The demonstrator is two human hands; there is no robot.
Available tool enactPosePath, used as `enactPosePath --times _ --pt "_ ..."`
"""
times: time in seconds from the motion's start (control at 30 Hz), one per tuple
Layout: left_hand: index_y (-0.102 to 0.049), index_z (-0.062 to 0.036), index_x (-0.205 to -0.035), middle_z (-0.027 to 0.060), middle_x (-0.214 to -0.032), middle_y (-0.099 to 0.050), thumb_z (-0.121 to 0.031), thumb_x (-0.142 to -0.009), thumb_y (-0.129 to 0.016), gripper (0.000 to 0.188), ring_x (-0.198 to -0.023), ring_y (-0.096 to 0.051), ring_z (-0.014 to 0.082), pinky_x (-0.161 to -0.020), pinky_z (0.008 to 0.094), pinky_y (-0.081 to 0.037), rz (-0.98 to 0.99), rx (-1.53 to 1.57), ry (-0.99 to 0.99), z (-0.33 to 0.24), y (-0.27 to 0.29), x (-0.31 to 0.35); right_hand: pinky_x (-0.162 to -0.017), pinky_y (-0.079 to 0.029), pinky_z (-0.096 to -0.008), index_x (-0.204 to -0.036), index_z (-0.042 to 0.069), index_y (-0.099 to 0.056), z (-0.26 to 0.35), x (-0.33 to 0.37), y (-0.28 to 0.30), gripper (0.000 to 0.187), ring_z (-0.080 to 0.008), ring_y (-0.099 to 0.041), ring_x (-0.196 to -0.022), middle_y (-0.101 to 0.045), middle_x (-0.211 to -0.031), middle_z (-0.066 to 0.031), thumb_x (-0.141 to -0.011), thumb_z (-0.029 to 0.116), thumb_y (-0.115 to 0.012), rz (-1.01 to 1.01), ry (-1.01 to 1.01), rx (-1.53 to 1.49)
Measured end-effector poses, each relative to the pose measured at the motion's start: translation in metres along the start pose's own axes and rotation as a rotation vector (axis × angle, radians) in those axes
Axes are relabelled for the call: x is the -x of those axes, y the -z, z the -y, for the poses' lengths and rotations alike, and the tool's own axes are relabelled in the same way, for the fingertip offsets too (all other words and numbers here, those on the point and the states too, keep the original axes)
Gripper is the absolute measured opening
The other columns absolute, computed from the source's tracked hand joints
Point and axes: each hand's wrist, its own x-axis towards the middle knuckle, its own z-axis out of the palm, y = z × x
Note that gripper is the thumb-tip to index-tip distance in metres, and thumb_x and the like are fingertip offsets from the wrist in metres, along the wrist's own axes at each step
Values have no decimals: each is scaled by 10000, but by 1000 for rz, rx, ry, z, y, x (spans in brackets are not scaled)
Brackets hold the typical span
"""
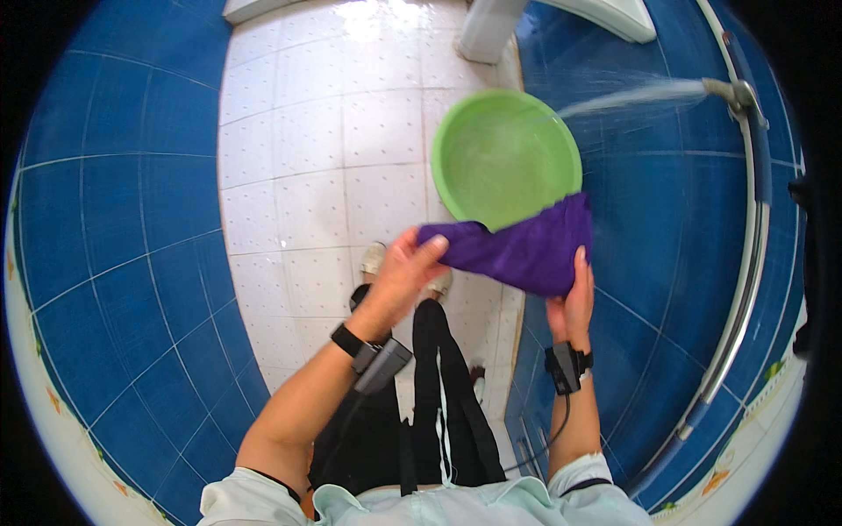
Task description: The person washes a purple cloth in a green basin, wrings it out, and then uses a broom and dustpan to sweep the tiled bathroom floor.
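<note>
A purple cloth (526, 250) is stretched between my two hands, in front of the near rim of a green basin (447, 188). My left hand (408, 270) grips its left end, thumb on top and fingers beneath. At the right end, my right hand (574, 296) holds the cloth from below, thumb up along its edge; most of those fingers are hidden behind the fabric. Cloudy water (517, 162) lies in the basin. From a shower head (723, 90) at the upper right, a stream of water (636, 96) runs left into the basin.
The basin stands on a white tiled floor (307, 210), close to the blue tiled wall (649, 219) on the right. A metal shower rail (752, 245) curves down that wall. Beyond the basin rises a white pedestal (488, 33). Another blue wall (149, 210) bounds the left.
</note>
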Motion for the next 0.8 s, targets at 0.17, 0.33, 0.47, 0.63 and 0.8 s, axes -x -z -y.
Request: enactPosePath --times 0.17,0.33,0.47,0.63,0.8 --pt "-540 -105 -999 -11 -871 -624 -185 -918 -568 118 -760 -579 67 -629 218 -463 -210 4 -102 -18 11 -3 -880 -447 -308 -1156 -38 -516 40 -28 3 356 -198 -578 -963 -595 -1084 -132 -919 216 -593 -145 643 799" --pt "-549 -88 -987 21 -918 -611 -213 -921 -526 143 -817 -600 118 -741 294 -493 -413 30 -89 -43 38 7 -817 -446 -260 -1071 5 -574 63 -22 8 287 -147 -559 -912 -603 -985 -62 -827 106 -687 -114 797 1049" --pt "-584 -103 -1024 21 -938 -588 -342 -880 -591 279 -844 -572 117 -772 250 -459 -187 -395 102 -67 45 20 -810 -443 -262 -1047 4 -569 68 -9 13 289 -143 -556 -876 -587 -942 -51 -806 84 -706 10 711 986" --pt "-654 -71 -940 78 -1005 -579 -337 -710 -751 364 -830 -528 163 -663 295 -437 323 -1298 372 -99 31 24 -849 -409 -255 -835 55 -430 78 -10 13 295 -130 -491 -926 -516 -1008 -74 -716 -77 -665 111 715 896" --pt "-556 -44 -774 80 -957 -553 -169 -692 -633 168 -852 -499 160 -745 295 -413 282 -1209 -149 -108 15 34 -879 -411 -279 -741 60 -417 94 -4 21 309 -202 -535 -965 -553 -1056 -108 -688 -38 -706 137 854 1178"
